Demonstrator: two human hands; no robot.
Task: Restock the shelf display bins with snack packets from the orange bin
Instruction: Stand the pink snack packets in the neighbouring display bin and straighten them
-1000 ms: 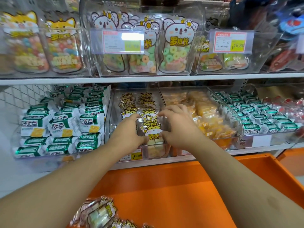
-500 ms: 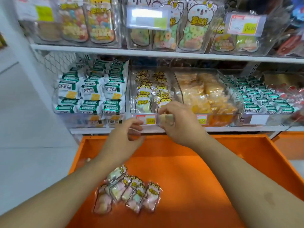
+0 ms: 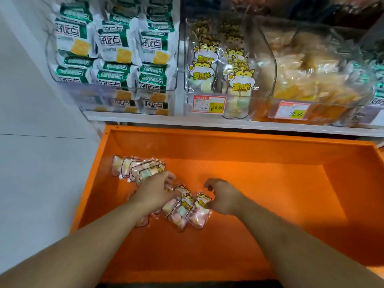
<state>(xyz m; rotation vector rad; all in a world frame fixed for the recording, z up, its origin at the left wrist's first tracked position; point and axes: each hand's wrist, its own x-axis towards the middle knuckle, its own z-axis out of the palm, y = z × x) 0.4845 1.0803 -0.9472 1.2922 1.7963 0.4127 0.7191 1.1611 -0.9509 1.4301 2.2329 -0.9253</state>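
Snack packets: clear cat-printed pastel marshmallow pouches (image 3: 188, 208) on deep orange bin (image 3: 259, 194) floor
Left grip (image 3: 154, 192): fingers spread, resting on pouches
Right grip (image 3: 220, 196): pinching rightmost pouch (top corner)

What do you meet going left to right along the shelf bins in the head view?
Green-and-white biscuit packs → clear bin of hamster-print marshmallow packets with a 16.80 price tag → bin of yellow snack bags tagged 29.90.

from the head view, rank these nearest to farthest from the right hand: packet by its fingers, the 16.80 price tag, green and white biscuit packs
1. Pastel snack packet: touching the right hand, in the orange bin.
2. 16.80 price tag: above, on the clear bin's front.
3. Green and white biscuit packs: upper left on the shelf.
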